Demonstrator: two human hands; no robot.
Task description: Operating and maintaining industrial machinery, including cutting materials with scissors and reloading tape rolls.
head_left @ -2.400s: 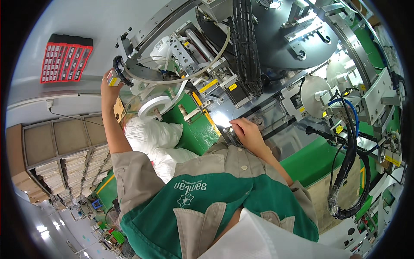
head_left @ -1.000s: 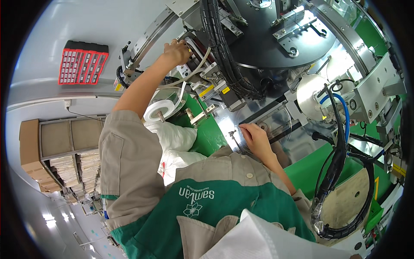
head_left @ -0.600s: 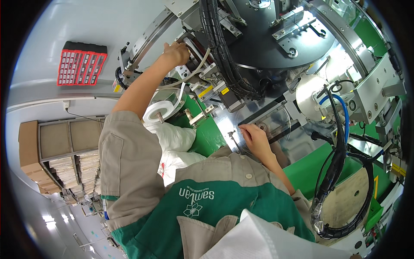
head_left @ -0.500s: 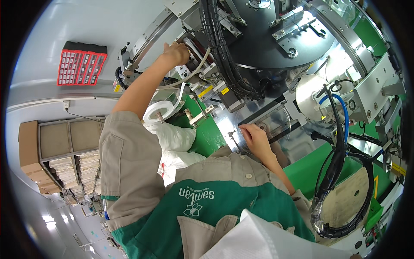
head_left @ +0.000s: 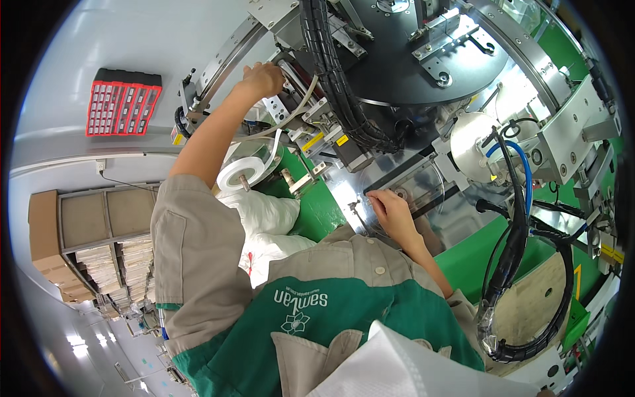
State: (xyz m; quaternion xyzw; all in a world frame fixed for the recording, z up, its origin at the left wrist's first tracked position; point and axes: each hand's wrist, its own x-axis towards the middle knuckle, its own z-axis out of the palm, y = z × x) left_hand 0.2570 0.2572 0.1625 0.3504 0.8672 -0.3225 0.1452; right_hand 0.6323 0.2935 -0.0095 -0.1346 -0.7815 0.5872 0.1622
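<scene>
My left hand reaches up to the machine's left side, fingers curled beside a metal block with holes. Its fingertips are partly hidden, and I cannot make out what they grip. Lower and to the right, my right hand is over the shiny metal plate, its fingers bent together. Anything between them is too small or hidden to name. Below my left wrist hangs a roll of white tape on a spindle, its strip running up toward the machine. A black cable bundle passes between my hands and the turntable.
A black round turntable with metal fixtures fills the far middle. Thick black cables loop at the right. White sacks lie on the green floor. A red parts organizer is at the left wall, above stacked cartons.
My left hand has shifted slightly left and up along the machine's side. My right hand stays nearly where it was. The whole view has shifted a little.
</scene>
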